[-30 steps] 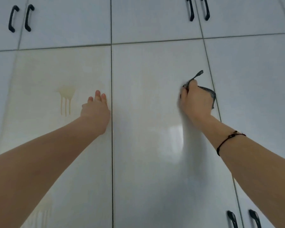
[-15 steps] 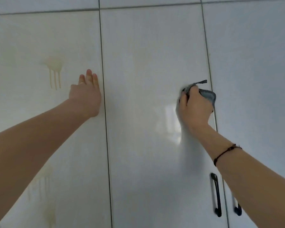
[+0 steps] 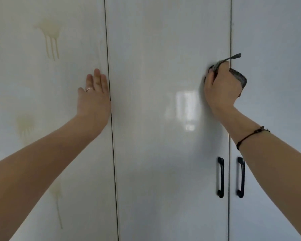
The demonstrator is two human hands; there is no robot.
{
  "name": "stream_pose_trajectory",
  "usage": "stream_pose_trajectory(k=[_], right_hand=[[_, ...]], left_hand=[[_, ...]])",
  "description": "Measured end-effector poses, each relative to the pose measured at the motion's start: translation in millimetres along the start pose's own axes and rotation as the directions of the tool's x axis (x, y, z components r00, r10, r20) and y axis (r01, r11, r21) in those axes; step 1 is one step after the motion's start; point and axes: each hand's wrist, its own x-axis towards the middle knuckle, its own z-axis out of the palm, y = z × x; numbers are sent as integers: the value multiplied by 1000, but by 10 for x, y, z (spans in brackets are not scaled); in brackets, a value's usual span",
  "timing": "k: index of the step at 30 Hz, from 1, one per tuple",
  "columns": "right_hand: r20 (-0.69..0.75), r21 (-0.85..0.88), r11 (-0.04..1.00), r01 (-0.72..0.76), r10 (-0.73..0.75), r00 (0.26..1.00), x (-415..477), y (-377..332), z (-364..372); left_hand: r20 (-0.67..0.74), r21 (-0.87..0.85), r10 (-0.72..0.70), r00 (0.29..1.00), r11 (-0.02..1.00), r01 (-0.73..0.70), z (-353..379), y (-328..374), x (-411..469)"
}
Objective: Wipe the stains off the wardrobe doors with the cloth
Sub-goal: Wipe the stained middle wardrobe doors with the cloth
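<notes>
The white shiny left wardrobe door (image 3: 42, 84) has yellow-brown stains on it. The biggest drippy stain (image 3: 49, 37) is up high, with three thin lines running down. A fainter smudgy stain (image 3: 25, 124) sits lower, near the left edge, and a pale long drip (image 3: 56, 193) shows by the arm. None of these look wiped, so this door is the big job left to do.

The left hand (image 3: 94, 94) lies flat on this door, right by the dark gap, with its fingers straight and holding nothing. It wears a thin silver ring (image 3: 89, 89).

The white shiny middle wardrobe door (image 3: 163, 136) shows no yellow marks that I can see, so it looks about done.

The right hand (image 3: 221, 84) has its fingers curled tight round the bunched grey cloth (image 3: 238, 75), which it pushes on the middle door near that door's right edge, above the two black bar handles (image 3: 220, 177).

The white right wardrobe door (image 3: 276, 66) looks clean too.
</notes>
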Motion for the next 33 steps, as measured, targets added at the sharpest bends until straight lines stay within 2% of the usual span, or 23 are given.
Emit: stream_pose_trajectory(k=[3,5,7,9,10,11,12,13,14,16,19,22,24,25,26,27,28,30,33], right_hand=[[61,77,996,-53,48,997,-804,-7,-11],[187,138,990,-16,-10,982,-1549,45,-39],[344,188,982,-26,-41,938,-2222,105,-95],[531,302,931,-207,17,847,-2635,96,-213],[645,367,845,-389,71,761,-2698,73,-277],[778,389,675,-626,123,616,-2711,38,-374],[880,364,426,-828,136,456,-2648,11,-422],[950,280,157,-947,100,297,-2618,-18,-534],[979,200,-66,-978,61,196,-2561,-23,-612],[992,123,-317,-941,25,121,-2482,-9,-740],[991,127,-429,-894,12,135,-2301,-24,-860],[982,183,-388,-903,32,186,-2032,-76,-935],[934,355,-323,-877,157,320,-1733,-50,-932],[869,480,-237,-845,259,421,-1539,-23,-914],[758,597,-71,-799,375,534,-1343,9,-902],[605,670,139,-730,468,644,-1164,36,-873],[444,688,327,-648,517,732,-1019,41,-802],[258,623,554,-553,522,813,-933,-20,-589],[85,347,838,-422,420,904,-1017,-235,-118]], left_hand=[[-20,-40,-25,999,999,24,36,5,28],[-31,-85,-15,999,996,12,74,-8,3],[-8,-140,0,1000,990,-1,126,-30,-48],[12,-190,16,1000,982,-14,166,-61,-65],[28,-218,24,999,976,-17,143,-78,-66],[49,-246,31,998,969,-18,123,-101,-99],[69,-273,42,997,962,-22,76,-114,-81],[98,-300,49,994,954,-17,41,-154,-148],[119,-320,67,991,947,-25,-11,-175,-150],[159,-345,109,981,937,-48,-83,-246,-168],[207,-333,141,968,941,-66,-170,-311,-162],[232,-317,142,962,946,-63,-220,-286,-169],[228,-309,145,963,948,-70,-212,-259,-171],[209,-309,143,967,948,-73,-208,-257,-161],[194,-315,142,971,946,-75,-196,-244,-167],[176,-321,139,975,944,-76,-183,-231,-174],[156,-328,133,979,942,-76,-169,-231,-173],[125,-342,129,984,936,-79,-124,-221,-189],[78,-339,135,988,935,-101,-66,-225,-207]])
